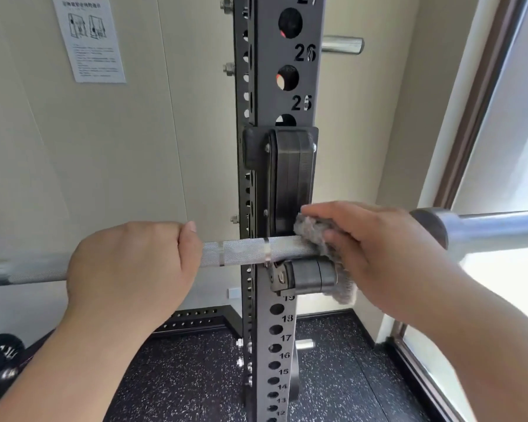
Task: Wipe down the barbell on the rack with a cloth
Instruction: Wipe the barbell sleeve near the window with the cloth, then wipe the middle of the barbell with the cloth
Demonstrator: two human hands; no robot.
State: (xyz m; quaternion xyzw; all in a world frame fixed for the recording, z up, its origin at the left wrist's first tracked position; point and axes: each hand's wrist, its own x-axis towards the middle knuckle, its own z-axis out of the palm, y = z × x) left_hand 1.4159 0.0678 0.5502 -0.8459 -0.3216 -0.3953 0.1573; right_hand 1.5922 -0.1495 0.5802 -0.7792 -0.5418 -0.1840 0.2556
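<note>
Right hand presses a grey cloth around the barbell resting on the rack's hook, while the left hand grips the shaft, so wiping looks underway, with the sleeve apparently not yet wiped.

Only the person's two arms show, both bare from the near edge of the view up to the wrist (whatever is worn higher up lies outside the picture). The left forearm is thick and smooth, ending in a broad, full left hand with rounded knuckles and a short, neatly trimmed thumbnail. The right forearm is equally bare and heavy, and the right hand has a wide, smooth back and short, plump fingers.
</note>
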